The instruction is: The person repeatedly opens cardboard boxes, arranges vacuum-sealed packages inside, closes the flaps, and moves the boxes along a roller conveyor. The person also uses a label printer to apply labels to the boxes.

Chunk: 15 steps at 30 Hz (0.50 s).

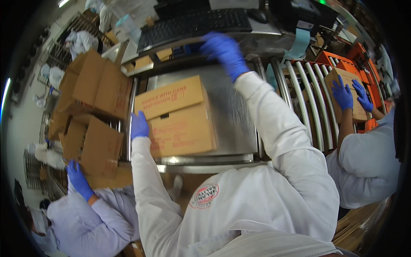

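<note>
A cardboard box (179, 128) with red print sits on a steel plate (237, 128) before me, its top flaps folded over and a small dark gap between them. My left hand (140, 126), in a blue glove, rests against the box's left side, fingers on its edge. Also gloved in blue, my right hand (224, 53) is raised beyond the plate, near the front edge of a black keyboard (196, 27). It is blurred, and whether its fingers hold anything is not clear.
At left, open cardboard boxes (96, 83) stand on rollers, with a co-worker's gloved hand (78, 181) at one. On the right, a roller conveyor (308, 96) leads to an orange machine (359, 61); another co-worker's hands press a box there. A label printer (297, 16) and mouse (257, 15) lie beyond.
</note>
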{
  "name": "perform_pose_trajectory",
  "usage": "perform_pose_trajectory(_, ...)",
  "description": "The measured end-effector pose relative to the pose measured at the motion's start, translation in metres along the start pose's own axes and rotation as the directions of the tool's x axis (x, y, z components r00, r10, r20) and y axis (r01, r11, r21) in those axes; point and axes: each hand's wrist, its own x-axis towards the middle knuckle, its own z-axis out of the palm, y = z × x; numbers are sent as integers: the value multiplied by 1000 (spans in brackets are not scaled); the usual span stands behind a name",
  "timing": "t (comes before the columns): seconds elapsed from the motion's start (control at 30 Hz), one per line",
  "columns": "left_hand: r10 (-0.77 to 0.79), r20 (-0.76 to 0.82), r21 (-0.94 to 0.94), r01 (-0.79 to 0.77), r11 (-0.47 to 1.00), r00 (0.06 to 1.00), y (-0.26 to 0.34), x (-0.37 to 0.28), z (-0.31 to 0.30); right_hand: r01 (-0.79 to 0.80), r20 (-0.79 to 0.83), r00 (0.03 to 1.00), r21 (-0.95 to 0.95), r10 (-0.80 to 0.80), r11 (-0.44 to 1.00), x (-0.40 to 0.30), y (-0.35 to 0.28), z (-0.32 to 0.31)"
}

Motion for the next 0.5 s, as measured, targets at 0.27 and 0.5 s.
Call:
perform_pose_trajectory(0.27, 26, -66, 113, -19, 993, 997, 11, 10, 11, 361, -780, 626, 262, -24, 895, 47, -1, -354)
perform_pose_trajectory(0.5, 2, -89, 64, 4, 998, 996, 6, -7, 0, 295, -812, 558, 384, 168, 875, 57, 23, -381)
